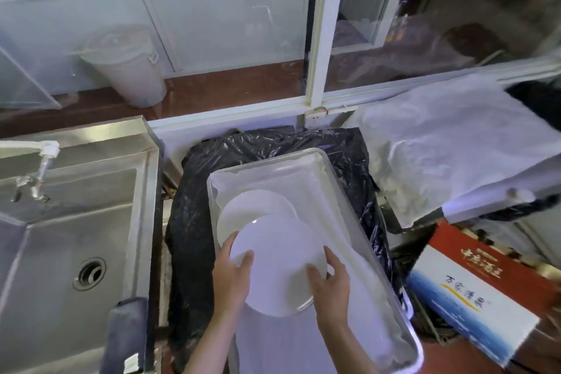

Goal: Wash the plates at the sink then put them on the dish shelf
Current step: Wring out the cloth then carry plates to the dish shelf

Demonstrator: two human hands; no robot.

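Two hands, left [231, 279] and right [331, 282] | fingers curled gripping top plate [277, 264] | lower plate [252, 209] half hidden | tray [349, 191]

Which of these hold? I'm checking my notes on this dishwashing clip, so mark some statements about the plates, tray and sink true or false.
1. Both hands hold one round white plate over the rectangular metal tray. True: the left hand and right hand grip opposite edges.
2. A second white plate lies in the tray. True.
3. The tray sits inside the stainless steel sink. False: it rests on a bin lined with a black plastic bag, right of the sink.
4. The sink holds stacked plates. False: no plates show in it, only its drain.
5. A red, white and blue cardboard box lies left of the sink. False: it lies right of the tray.
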